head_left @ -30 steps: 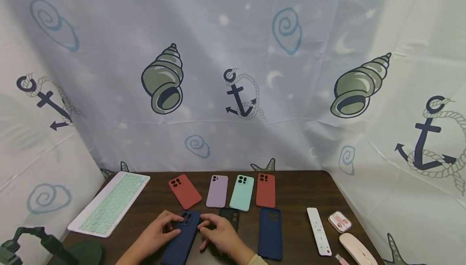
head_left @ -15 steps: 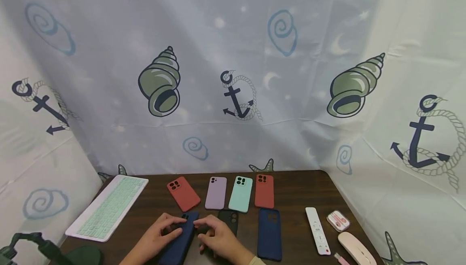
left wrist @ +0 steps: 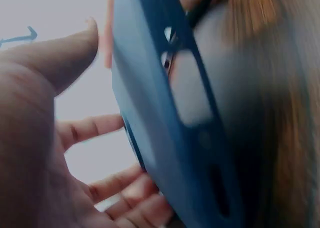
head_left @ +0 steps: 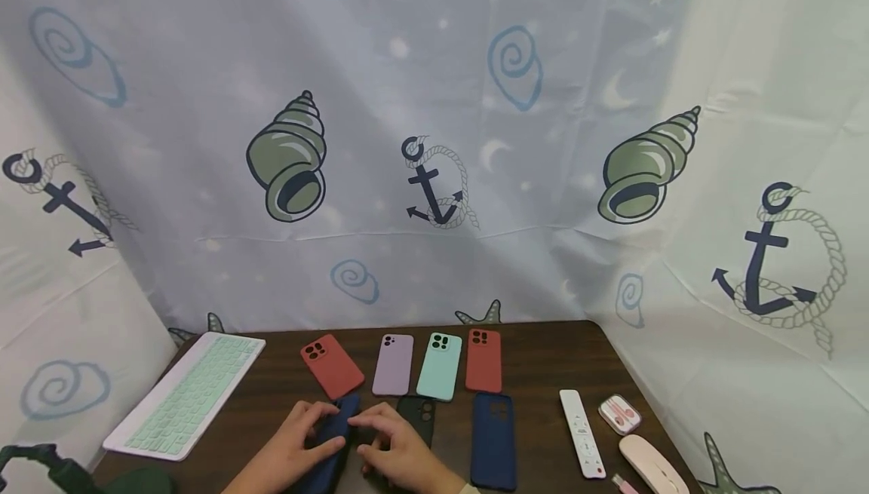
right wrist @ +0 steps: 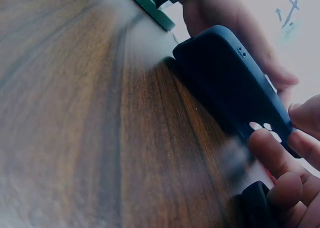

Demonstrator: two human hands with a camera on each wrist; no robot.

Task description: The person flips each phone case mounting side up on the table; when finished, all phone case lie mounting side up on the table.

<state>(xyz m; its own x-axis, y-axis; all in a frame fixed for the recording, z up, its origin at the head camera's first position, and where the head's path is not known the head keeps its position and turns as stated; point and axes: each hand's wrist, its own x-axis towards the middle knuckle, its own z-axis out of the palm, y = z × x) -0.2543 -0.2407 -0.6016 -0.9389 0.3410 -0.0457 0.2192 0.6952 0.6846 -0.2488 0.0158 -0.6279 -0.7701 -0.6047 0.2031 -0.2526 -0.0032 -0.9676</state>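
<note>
A dark blue phone case [head_left: 326,449] stands tilted at the front of the table, between the two hands. Along its left edge, the left hand [head_left: 288,449] holds it with curved fingers; the case [left wrist: 150,98] fills much of the left wrist view. Near the camera cutouts, the right hand [head_left: 400,445] pinches the upper right edge, and its fingertips meet the case [right wrist: 225,83] in the right wrist view. Just beyond the right hand lies a black phone case [head_left: 419,415], partly covered by it. A second blue phone case [head_left: 493,441] lies flat further right.
Behind are a red case [head_left: 333,366], a purple case [head_left: 393,366], a mint case [head_left: 440,367] and another red case [head_left: 484,362]. A keyboard [head_left: 186,396] and green lamp base [head_left: 139,481] stand left; a remote [head_left: 582,434], small box [head_left: 619,414] and mouse [head_left: 653,464] right.
The blue case between the hands has tipped further onto its edge, showing less of its face. Both hands have stayed on it while the whole head view shifted slightly.
</note>
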